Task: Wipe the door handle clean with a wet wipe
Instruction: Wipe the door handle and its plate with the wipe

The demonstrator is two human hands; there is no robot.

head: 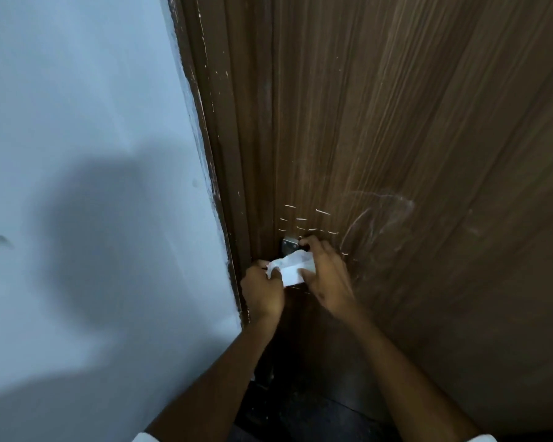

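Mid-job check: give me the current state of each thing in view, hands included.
wipe: crumpled, held between both hands at the handle
handle: mostly covered by wipe and hands; metal plate showing
left hand: closed on wipe
right hand: gripping wipe, fingers over handle
door: scratched and smudged near handle; looks shut
wall: shadowed, small dent

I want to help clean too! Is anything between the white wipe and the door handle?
Nothing visible. The crumpled white wet wipe lies against the handle, held by the left hand and right hand. Only the grey metal handle plate shows.
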